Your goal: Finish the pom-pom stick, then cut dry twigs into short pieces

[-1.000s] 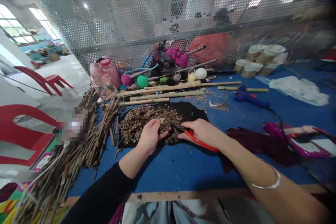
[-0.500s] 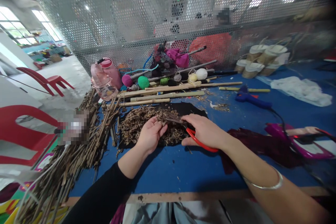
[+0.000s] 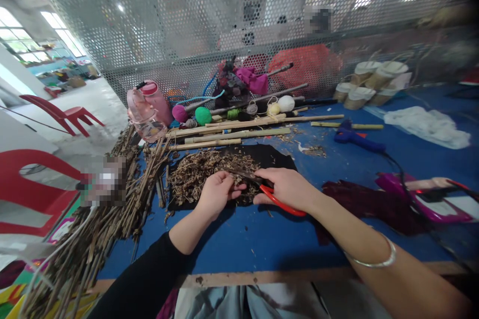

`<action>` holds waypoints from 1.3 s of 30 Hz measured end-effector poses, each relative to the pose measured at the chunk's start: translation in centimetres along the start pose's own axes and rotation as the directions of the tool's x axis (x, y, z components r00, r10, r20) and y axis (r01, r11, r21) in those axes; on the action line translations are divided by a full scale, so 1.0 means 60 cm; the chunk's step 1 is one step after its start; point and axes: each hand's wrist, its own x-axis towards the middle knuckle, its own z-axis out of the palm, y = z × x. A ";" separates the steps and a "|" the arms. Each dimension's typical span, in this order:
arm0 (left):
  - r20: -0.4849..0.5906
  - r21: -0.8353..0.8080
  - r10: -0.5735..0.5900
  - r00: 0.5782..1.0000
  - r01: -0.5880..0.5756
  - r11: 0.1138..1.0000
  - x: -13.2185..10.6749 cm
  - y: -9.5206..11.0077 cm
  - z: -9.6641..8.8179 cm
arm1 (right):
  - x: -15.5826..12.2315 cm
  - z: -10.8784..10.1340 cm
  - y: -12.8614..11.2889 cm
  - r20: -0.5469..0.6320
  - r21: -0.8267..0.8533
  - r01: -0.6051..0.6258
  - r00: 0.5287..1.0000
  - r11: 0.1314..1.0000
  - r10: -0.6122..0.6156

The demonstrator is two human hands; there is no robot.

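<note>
My right hand [image 3: 290,188] grips red-handled scissors [image 3: 279,201] whose dark blades [image 3: 245,175] point left over a heap of dry brown cuttings [image 3: 204,172]. The heap lies on a black cloth [image 3: 271,157] spread on the blue table [image 3: 239,239]. My left hand [image 3: 217,193] rests on the heap's near edge with its fingers curled around a small dry piece right beside the blade tips. A silver bangle [image 3: 374,259] circles my right wrist.
A large bundle of dry sticks [image 3: 108,219] lies along the table's left edge. Bamboo sticks [image 3: 239,134], yarn balls [image 3: 204,115], a pink bottle [image 3: 149,109], a blue glue gun [image 3: 355,139], dark red cloth [image 3: 359,204] and white cups [image 3: 368,84] surround the work spot. A perforated metal screen [image 3: 224,20] stands behind.
My right hand rocked the scissors up into the heap and back toward me. My left hand stayed on the heap, its fingers shifting slightly around the piece.
</note>
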 end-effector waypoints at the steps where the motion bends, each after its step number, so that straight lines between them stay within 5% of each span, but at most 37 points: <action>1: 0.005 0.000 -0.003 1.000 0.003 1.000 0.001 -0.001 -0.001 | 0.000 -0.001 0.000 0.011 -0.010 -0.010 1.000 1.000 0.010; 11: 0.014 0.014 0.004 1.000 -0.004 1.000 0.007 -0.004 -0.008 | -0.003 -0.013 0.008 0.048 0.003 -0.091 0.995 0.996 0.090; 18: 0.083 0.314 0.150 0.985 -0.169 0.934 0.018 0.021 -0.015 | -0.007 -0.031 0.025 0.074 0.075 -0.133 0.989 0.988 0.128; 21: 0.096 0.510 0.353 0.931 -0.350 0.786 0.011 0.036 -0.024 | -0.008 -0.040 0.029 0.124 0.154 -0.182 0.979 0.971 0.164; 24: 0.183 0.800 0.521 0.834 -0.434 0.414 -0.010 0.041 -0.024 | -0.008 -0.045 0.035 0.123 0.175 -0.208 0.974 0.962 0.188; 26: 0.277 0.903 0.474 0.836 -0.395 0.170 -0.026 0.034 -0.017 | -0.008 -0.044 0.040 0.102 0.159 -0.209 0.976 0.965 0.195; 28: 0.343 0.927 0.350 0.872 -0.374 0.025 -0.037 0.023 -0.009 | -0.008 -0.042 0.046 0.075 0.141 -0.205 0.978 0.969 0.196; 33: 0.402 0.914 0.205 0.892 -0.403 -0.037 -0.023 0.003 -0.002 | -0.006 -0.035 0.058 0.004 0.103 -0.205 0.979 0.973 0.206; 39: 0.367 0.923 0.345 0.864 -0.384 -0.021 -0.001 0.025 0.002 | -0.005 -0.033 0.062 -0.009 0.099 -0.213 0.977 0.972 0.215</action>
